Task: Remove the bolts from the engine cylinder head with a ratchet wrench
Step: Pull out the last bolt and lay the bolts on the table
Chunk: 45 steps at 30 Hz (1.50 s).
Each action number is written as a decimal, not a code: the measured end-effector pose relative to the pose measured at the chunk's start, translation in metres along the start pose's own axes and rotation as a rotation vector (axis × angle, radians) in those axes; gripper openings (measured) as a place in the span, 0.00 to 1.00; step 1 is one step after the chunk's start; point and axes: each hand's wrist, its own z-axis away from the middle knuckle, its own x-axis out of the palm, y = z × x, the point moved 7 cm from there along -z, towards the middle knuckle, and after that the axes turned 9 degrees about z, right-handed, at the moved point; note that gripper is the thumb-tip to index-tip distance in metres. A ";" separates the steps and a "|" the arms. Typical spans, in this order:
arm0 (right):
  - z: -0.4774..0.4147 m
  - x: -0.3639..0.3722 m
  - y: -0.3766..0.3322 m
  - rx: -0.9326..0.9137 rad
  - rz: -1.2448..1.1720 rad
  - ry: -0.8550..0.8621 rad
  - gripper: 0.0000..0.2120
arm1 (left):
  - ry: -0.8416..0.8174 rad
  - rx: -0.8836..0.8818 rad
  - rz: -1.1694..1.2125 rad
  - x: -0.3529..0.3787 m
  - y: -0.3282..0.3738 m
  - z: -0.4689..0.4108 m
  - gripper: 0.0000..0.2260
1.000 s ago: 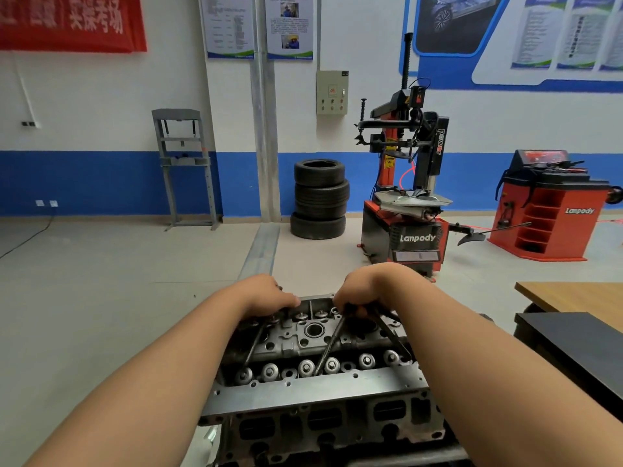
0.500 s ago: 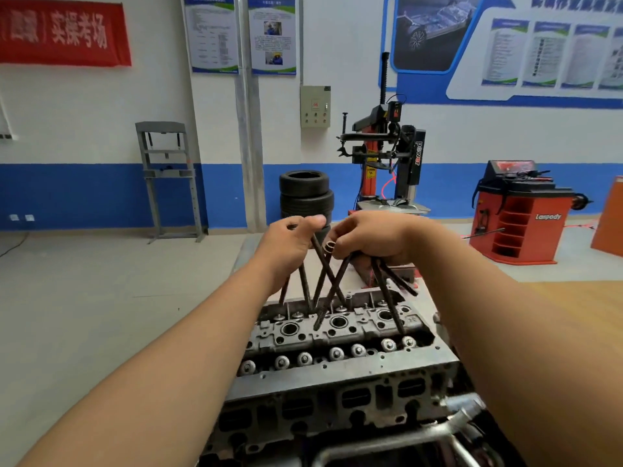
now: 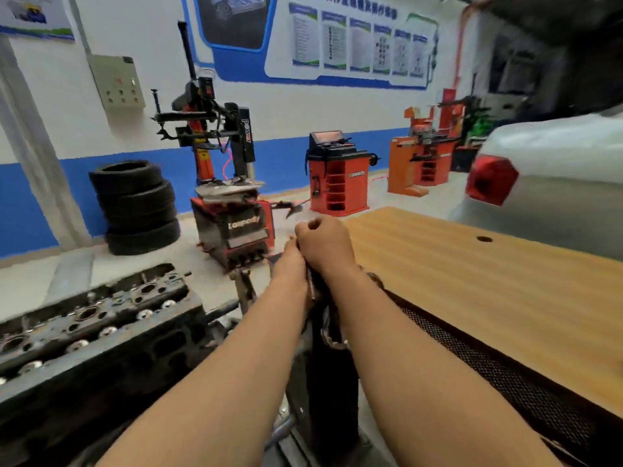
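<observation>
The grey engine cylinder head (image 3: 87, 318) sits at the lower left, its bolt holes showing open. Both my hands are together in mid-air to its right, near the corner of a wooden table (image 3: 472, 281). My right hand (image 3: 325, 246) grips a bundle of long dark bolts (image 3: 312, 286), whose shafts show between the two wrists. My left hand (image 3: 290, 264) is pressed against the same bundle from the left, fingers curled round it. The bolt heads are mostly hidden inside the fists. No ratchet wrench is in view.
A black mesh-edged shelf (image 3: 488, 365) runs along the table's near side. An engine stand post (image 3: 323, 382) stands below my hands. Farther off are stacked tyres (image 3: 135, 203), a tyre changer (image 3: 229, 197), red wheel balancers (image 3: 337, 173) and a white car (image 3: 556, 170).
Both hands pulled the long bolts up out of the cylinder head, gathered them into one bundle and swung right toward the wooden table; the view turned right with them.
</observation>
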 end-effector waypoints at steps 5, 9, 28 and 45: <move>0.003 -0.070 0.115 0.235 0.105 0.030 0.13 | -0.049 -0.204 0.005 0.067 -0.112 0.026 0.17; 0.011 -0.143 0.196 0.396 0.151 0.075 0.12 | -0.210 -0.438 -0.077 0.130 -0.193 0.050 0.26; 0.108 -0.317 0.446 0.509 0.689 0.034 0.25 | -0.323 -0.689 -0.159 0.215 -0.387 0.147 0.19; 0.145 -0.387 0.503 0.817 0.541 0.401 0.15 | -0.558 0.035 -1.183 0.316 -0.439 0.124 0.20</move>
